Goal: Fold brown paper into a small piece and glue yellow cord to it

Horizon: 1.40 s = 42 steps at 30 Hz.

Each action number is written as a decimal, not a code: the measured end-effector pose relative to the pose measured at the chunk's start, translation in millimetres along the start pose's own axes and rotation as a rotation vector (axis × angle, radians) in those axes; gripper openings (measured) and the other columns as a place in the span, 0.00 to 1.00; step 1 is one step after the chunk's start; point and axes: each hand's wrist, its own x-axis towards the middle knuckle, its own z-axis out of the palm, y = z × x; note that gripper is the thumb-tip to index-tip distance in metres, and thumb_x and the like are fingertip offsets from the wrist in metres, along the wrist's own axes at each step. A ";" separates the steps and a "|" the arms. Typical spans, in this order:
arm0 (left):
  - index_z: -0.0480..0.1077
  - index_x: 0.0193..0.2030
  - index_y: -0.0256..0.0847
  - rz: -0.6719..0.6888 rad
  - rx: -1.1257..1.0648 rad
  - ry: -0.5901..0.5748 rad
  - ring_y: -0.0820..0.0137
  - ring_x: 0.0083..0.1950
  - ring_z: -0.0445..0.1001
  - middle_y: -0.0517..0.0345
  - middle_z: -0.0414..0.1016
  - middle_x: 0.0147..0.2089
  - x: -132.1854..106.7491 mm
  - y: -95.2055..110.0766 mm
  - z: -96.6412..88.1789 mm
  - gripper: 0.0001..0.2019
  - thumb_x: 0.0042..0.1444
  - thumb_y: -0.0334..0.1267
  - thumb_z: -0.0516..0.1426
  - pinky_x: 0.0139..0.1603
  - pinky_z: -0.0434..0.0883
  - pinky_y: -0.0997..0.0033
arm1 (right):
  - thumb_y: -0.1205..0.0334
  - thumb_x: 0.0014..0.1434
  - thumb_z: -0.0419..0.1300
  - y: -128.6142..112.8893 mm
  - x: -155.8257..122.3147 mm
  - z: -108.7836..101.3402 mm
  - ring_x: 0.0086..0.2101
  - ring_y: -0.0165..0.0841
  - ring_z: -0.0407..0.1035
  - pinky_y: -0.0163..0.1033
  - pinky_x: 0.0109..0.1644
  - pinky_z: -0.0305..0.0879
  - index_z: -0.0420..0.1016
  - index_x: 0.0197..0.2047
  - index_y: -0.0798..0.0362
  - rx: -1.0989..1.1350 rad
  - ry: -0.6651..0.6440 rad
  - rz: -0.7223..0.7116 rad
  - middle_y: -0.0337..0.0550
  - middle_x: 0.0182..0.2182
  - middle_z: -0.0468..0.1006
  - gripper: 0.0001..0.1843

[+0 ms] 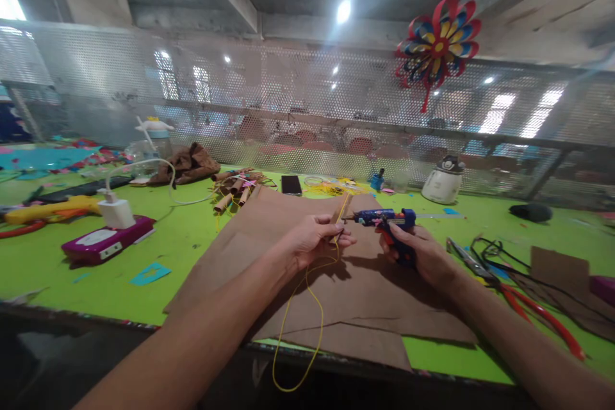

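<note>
My left hand (314, 238) is closed in a pinch on a thin yellow string (302, 307) and a small brown paper piece, held above a sheet of brown paper (336, 295). The string loops down over the table's front edge. My right hand (417, 255) grips a blue glue gun (390, 223) by its handle. The gun's nozzle points left and nearly touches the piece in my left fingers.
On the green table (192, 237) lie pliers with red handles (509, 288), black cables, a phone (291, 184), rolled paper tubes (235, 191), a white charger on a purple box (108, 236), a white pot (442, 182) and cardboard. A paper pinwheel (438, 45) hangs on the mesh wall.
</note>
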 end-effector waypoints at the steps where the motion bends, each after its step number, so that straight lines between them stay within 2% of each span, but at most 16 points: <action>1: 0.67 0.33 0.29 0.001 -0.004 -0.003 0.73 0.29 0.74 0.50 0.73 0.30 -0.5 0.5 0.5 0.03 0.51 0.24 0.56 0.36 0.71 0.73 | 0.49 0.54 0.56 0.4 -0.1 -0.3 0.19 0.27 0.58 0.34 0.23 0.52 0.71 0.32 0.56 -0.007 -0.006 -0.004 0.40 0.21 0.69 0.17; 10: 0.68 0.33 0.29 0.001 -0.006 -0.001 0.73 0.30 0.74 0.51 0.72 0.30 -1.1 2.4 0.8 0.03 0.50 0.24 0.56 0.35 0.69 0.75 | 0.51 0.58 0.52 0.9 -1.0 -1.2 0.20 0.27 0.58 0.34 0.24 0.51 0.69 0.31 0.57 -0.069 -0.044 -0.026 0.39 0.20 0.67 0.16; 18: 0.68 0.33 0.28 0.015 -0.016 -0.053 0.74 0.30 0.73 0.51 0.72 0.31 -0.9 2.5 -1.2 0.03 0.50 0.25 0.57 0.35 0.69 0.76 | 0.53 0.59 0.53 0.4 1.8 -5.3 0.21 0.26 0.58 0.34 0.25 0.51 0.69 0.32 0.57 -0.063 0.006 -0.071 0.39 0.21 0.66 0.15; 23: 0.68 0.34 0.28 -0.008 -0.026 -0.011 0.74 0.30 0.74 0.48 0.73 0.32 0.5 1.8 -2.2 0.03 0.51 0.23 0.55 0.38 0.70 0.74 | 0.53 0.58 0.54 1.5 3.1 -7.8 0.21 0.26 0.58 0.33 0.25 0.52 0.69 0.33 0.57 -0.029 0.040 -0.072 0.39 0.21 0.66 0.14; 32: 0.68 0.34 0.26 -0.033 -0.007 0.038 0.74 0.28 0.75 0.48 0.74 0.29 2.1 0.7 -1.8 0.03 0.53 0.23 0.53 0.36 0.70 0.76 | 0.54 0.58 0.54 0.4 0.7 -4.6 0.21 0.26 0.58 0.34 0.25 0.53 0.70 0.36 0.57 0.026 0.013 -0.076 0.40 0.22 0.68 0.14; 37: 0.68 0.34 0.28 -0.029 0.026 0.029 0.74 0.29 0.75 0.48 0.74 0.30 1.3 -0.2 -1.0 0.02 0.53 0.24 0.54 0.36 0.69 0.75 | 0.53 0.58 0.54 0.7 0.4 -0.1 0.20 0.26 0.57 0.33 0.24 0.52 0.70 0.35 0.58 -0.012 -0.026 -0.062 0.39 0.20 0.66 0.15; 42: 0.68 0.34 0.29 -0.038 0.017 0.004 0.74 0.30 0.74 0.48 0.74 0.32 -0.1 -0.6 1.0 0.03 0.52 0.25 0.56 0.35 0.69 0.75 | 0.52 0.57 0.54 3.1 3.3 -4.7 0.21 0.26 0.58 0.33 0.24 0.52 0.70 0.33 0.58 -0.052 0.020 -0.073 0.39 0.21 0.67 0.15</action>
